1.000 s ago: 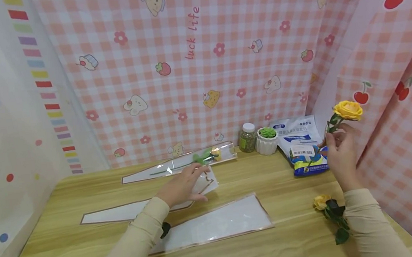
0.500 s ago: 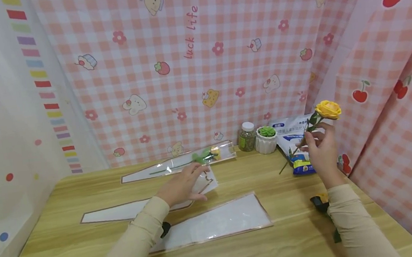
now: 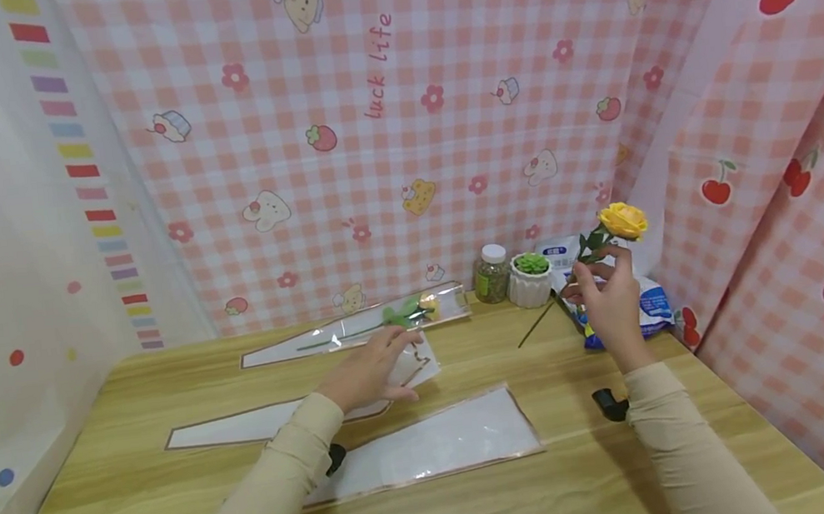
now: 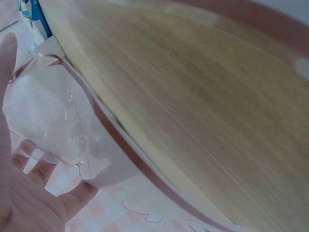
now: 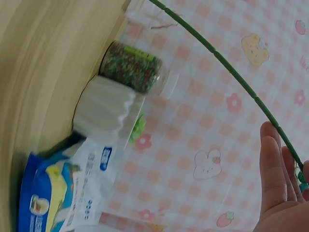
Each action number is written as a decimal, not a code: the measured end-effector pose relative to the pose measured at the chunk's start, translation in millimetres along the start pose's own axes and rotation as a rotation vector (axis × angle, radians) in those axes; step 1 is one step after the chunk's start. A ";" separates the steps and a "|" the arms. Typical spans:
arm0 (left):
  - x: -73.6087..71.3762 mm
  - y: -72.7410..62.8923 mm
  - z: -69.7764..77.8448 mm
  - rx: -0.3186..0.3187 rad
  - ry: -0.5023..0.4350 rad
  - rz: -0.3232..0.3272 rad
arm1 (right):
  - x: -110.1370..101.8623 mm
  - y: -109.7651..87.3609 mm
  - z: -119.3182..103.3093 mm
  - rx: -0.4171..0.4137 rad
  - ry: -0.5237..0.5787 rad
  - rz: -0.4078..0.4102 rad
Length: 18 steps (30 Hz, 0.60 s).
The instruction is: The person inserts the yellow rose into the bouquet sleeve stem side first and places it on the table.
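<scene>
My left hand [image 3: 371,370] lies at the wide mouth of a clear flower sleeve [image 3: 226,429], which stands raised off the table there. In the left wrist view its fingers are spread fairly straight against the clear film [image 4: 53,116], thumb at the left edge. My right hand [image 3: 614,311] pinches the stem of a yellow artificial rose [image 3: 623,221] just below the bloom. The bare green stem [image 5: 234,72] points down and left toward the sleeve's mouth, its tip apart from it. A second yellow rose on the table is mostly hidden behind the right forearm.
A flat sleeve [image 3: 432,447] lies in front. At the back, another sleeve [image 3: 359,329] holds a yellow rose. Along the back right stand a jar [image 3: 493,275] with a white lid, a succulent pot [image 3: 532,288] and a blue-and-white bag [image 3: 651,307]. Patterned cloth hangs behind.
My right hand has carried the yellow rose leftward, and its stem now reaches past the bag and pot. The left hand stays at the sleeve's mouth.
</scene>
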<state>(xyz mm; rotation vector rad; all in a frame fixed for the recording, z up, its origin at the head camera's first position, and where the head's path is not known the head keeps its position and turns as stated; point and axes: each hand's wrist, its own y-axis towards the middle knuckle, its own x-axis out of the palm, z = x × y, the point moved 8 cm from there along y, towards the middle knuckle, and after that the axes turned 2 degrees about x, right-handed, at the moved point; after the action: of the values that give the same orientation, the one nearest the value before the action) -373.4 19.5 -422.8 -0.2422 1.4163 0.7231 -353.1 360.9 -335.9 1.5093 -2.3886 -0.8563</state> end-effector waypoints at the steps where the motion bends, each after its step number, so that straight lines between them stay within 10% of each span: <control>1: 0.5 0.0 -0.7 -0.002 0.000 -0.002 | 2.8 0.0 -0.6 0.003 0.012 0.001; 18: 9.6 3.6 -9.8 -0.012 -0.012 0.004 | 52.9 -4.4 -20.5 0.008 0.149 -0.059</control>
<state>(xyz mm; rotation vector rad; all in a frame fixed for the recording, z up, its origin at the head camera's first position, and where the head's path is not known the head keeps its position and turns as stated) -383.6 19.7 -432.7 -0.2443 1.4017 0.7353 -365.1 305.7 -329.1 1.5938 -2.2544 -0.7191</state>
